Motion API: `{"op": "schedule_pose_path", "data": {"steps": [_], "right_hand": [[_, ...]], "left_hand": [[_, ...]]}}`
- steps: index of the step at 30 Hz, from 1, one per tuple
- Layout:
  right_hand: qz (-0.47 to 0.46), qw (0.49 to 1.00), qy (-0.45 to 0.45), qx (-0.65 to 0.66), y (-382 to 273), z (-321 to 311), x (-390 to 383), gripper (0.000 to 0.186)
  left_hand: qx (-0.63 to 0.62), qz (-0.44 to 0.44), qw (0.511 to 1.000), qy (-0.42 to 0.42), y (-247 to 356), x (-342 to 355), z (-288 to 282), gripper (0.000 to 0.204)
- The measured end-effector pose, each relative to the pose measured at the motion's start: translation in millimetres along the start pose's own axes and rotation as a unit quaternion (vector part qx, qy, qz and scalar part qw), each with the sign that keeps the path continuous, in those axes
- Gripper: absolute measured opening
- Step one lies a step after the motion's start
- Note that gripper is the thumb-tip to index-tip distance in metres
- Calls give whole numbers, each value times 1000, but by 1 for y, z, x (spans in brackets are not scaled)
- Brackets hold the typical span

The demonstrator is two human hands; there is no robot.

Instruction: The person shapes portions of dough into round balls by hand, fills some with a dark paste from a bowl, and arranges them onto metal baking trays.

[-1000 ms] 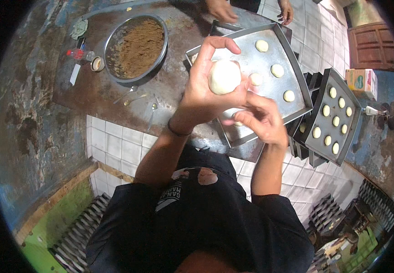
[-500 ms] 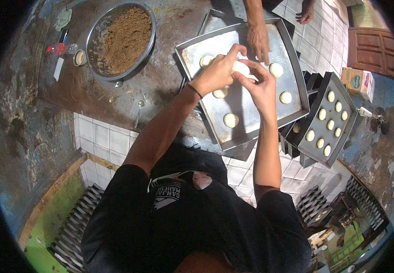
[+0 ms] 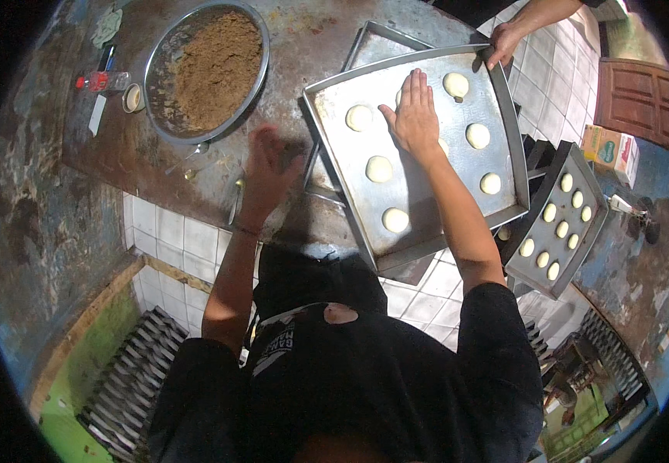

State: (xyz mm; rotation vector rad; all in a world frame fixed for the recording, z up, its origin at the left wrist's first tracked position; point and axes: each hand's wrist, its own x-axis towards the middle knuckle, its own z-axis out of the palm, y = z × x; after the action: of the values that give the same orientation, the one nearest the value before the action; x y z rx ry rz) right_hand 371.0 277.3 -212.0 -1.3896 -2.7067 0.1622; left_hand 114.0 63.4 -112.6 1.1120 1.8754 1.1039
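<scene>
My right hand [image 3: 414, 117] lies flat over the metal baking tray [image 3: 427, 231], fingers straight, palm down. Part of a pale dough ball peeks out at the left of its fingers, and another shows beside the wrist; the palm hides the rest. More round dough balls [image 3: 379, 169] sit spaced apart on the tray around it. Left of the tray, above the brown table, my left hand [image 3: 272, 174] is smeared by motion. Its thumb stands away from the fingers and nothing shows in it. Another person's hand [image 3: 504, 45] grips the tray's far right corner.
A steel bowl [image 3: 149, 104] of crumbly brown filling stands at the far left, a spoon [image 3: 235, 202] near the table edge. A second tray [image 3: 369, 48] lies beneath the first. On the right, another tray [image 3: 581, 266] holds smaller dough pieces, near a carton [image 3: 611, 153].
Both hands held a dough ball together above the tray; now they are apart, the left swung left, the right flat over the tray. The other person's hand moved to the tray's corner.
</scene>
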Motion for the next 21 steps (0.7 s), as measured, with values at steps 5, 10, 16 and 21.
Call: {"op": "schedule_pose_path", "data": {"steps": [5, 10, 16, 21], "right_hand": [[95, 947, -12, 306, 22, -2, 7, 85], [183, 619, 100, 757, 72, -109, -19, 72], [97, 526, -102, 839, 45, -144, -165, 48], [-3, 494, -529, 690, -89, -219, -209, 42]], "left_hand": [[-22, -50, 998, 9, -14, -30, -18, 69], [-39, 7, 999, -4, -31, -44, -13, 66], [-97, -53, 991, -70, -26, -59, -1, 42], [-105, -67, 984, -125, -21, -66, 8, 39]]}}
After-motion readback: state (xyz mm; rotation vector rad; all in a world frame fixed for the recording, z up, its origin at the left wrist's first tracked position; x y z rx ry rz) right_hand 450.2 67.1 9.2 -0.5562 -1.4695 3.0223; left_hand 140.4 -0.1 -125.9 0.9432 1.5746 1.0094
